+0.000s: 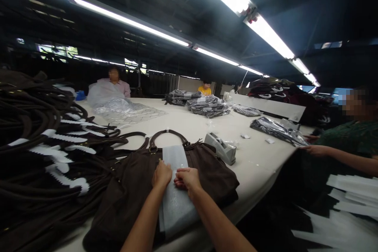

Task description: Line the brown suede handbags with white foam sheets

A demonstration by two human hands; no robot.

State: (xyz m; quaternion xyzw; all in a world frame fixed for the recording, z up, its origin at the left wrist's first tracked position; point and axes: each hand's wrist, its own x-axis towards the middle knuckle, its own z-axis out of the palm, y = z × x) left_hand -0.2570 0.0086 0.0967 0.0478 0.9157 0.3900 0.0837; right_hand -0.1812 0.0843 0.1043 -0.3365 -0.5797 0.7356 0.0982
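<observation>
In front of me a dark brown handbag (134, 191) lies flat on the table, its looped handle pointing away. A white foam sheet (177, 208) runs as a band across the bag's middle. At the left edge of this band is my left hand (162, 174), fingers closed in a pinch near the bag's top; what they hold is too small to make out. My right hand (188, 180) rests over the band, its fingers curled together, their contents hidden. Just beyond the bag's right side stands a grey tape dispenser (221, 147).
A heap of brown bags (26, 157) with white paper pieces fills the left. Plastic-wrapped bags (206, 106) lie across the table (251, 173). A co-worker's hand (317, 151) touches a wrapped bag (276, 128) at right. White strips (351, 208) are stacked lower right. Another person handles clear plastic (118, 106).
</observation>
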